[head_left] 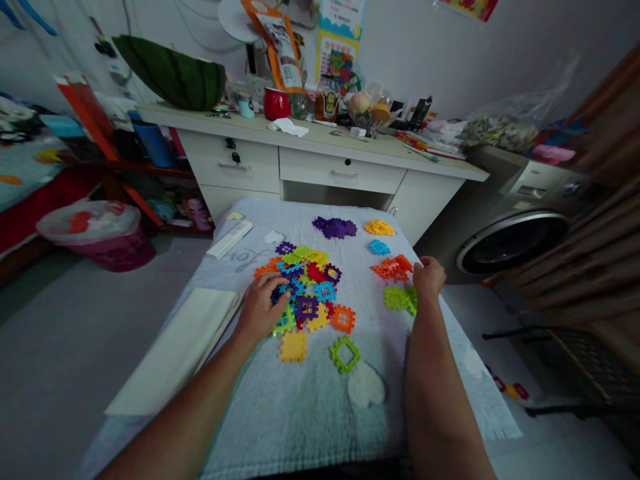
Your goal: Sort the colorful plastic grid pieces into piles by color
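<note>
Over the left edge of a mixed heap of coloured plastic interlocking tiles [306, 307] lies my left hand [261, 303], its thumb and fingers apart and touching the pieces. My right hand [429, 275] is closed in a pinch at the table's right side, just beside orange tiles [393, 268] and above green tiles [396, 298]; what its fingers hold, if anything, is hidden. Farther back are sorted groups of purple tiles [336, 227], yellow tiles [380, 227] and blue tiles [379, 247]. A green frame tile [345, 354] and a yellow tile [293, 347] lie nearest me.
A pale cloth [370, 413] covers the table. On its left lie a folded white cloth [175, 347] and a long white box [230, 240]. Behind stands a white cabinet [320, 163] with a watermelon piece [175, 73] on top. A washing machine [505, 220] stands at right.
</note>
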The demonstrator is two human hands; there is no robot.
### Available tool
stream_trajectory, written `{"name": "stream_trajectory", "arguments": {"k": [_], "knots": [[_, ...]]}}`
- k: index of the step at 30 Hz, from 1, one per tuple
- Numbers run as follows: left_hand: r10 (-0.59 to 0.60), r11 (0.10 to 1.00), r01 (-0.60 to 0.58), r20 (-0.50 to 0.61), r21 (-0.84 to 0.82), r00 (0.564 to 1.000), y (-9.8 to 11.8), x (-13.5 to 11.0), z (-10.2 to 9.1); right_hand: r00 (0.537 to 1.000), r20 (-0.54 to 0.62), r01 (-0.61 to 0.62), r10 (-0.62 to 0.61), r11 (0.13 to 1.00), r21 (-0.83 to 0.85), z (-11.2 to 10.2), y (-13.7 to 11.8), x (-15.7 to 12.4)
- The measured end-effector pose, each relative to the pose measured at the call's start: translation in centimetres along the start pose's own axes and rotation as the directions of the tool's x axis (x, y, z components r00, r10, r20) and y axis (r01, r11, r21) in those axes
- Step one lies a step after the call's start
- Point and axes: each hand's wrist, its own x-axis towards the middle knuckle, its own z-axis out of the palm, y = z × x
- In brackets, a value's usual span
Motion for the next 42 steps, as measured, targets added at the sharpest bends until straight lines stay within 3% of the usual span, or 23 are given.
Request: {"name": "stream_trajectory", "arguments": {"k": [4, 8, 11, 15, 17, 19, 25, 34, 39, 42], "knots": [[0.011, 1.000, -0.011, 0.012, -0.002, 1.000, 0.0, 0.0, 0.0, 0.998, -0.034, 0.058, -0.058, 0.998, -0.004, 0.1, -1.5, -0.9], [0.004, 1.000, -0.004, 0.004, -0.004, 1.000, 0.1, 0.1, -0.1, 0.946, 0.037, 0.316, -0.321, 0.942, 0.114, 1.3, -4.1, -2.6], [0.002, 1.000, -0.002, 0.003, -0.011, 1.000, 0.2, 0.1, -0.2, 0.814, 0.187, 0.494, -0.550, 0.825, 0.275, 2.8, -6.1, -4.7], [0.006, 1.000, -0.006, 0.008, -0.023, 1.000, 0.3, 0.1, -0.2, 0.563, 0.389, 0.633, -0.729, 0.683, 0.365, 4.3, -7.9, -8.1], [0.007, 1.000, -0.007, 0.006, -0.024, 1.000, 0.2, 0.1, -0.2, 0.490, 0.454, 0.662, -0.744, 0.656, 0.361, 4.8, -8.3, -9.4], [0.010, 1.000, -0.010, 0.004, -0.024, 1.000, 0.2, 0.0, -0.2, 0.461, 0.502, 0.672, -0.732, 0.657, 0.342, 5.0, -8.5, -10.3], [0.023, 0.999, -0.023, 0.002, -0.023, 1.000, 0.2, -0.1, -0.2, 0.460, 0.559, 0.618, -0.690, 0.701, 0.356, 4.8, -8.5, -10.7], [0.016, 1.000, -0.015, 0.004, -0.015, 1.000, 0.1, 0.0, -0.1, 0.560, 0.535, 0.441, -0.633, 0.774, 0.454, 4.7, -8.5, -10.8], [0.002, 1.000, -0.002, -0.003, -0.016, 1.000, 0.4, 0.1, -0.2, 0.620, 0.524, 0.256, -0.584, 0.781, 0.569, 5.6, -8.1, -10.6], [-0.001, 1.000, 0.001, -0.001, -0.013, 1.000, 0.5, 0.2, -0.2, 0.673, 0.553, 0.030, -0.491, 0.765, 0.643, 6.1, -8.1, -10.4]]}}
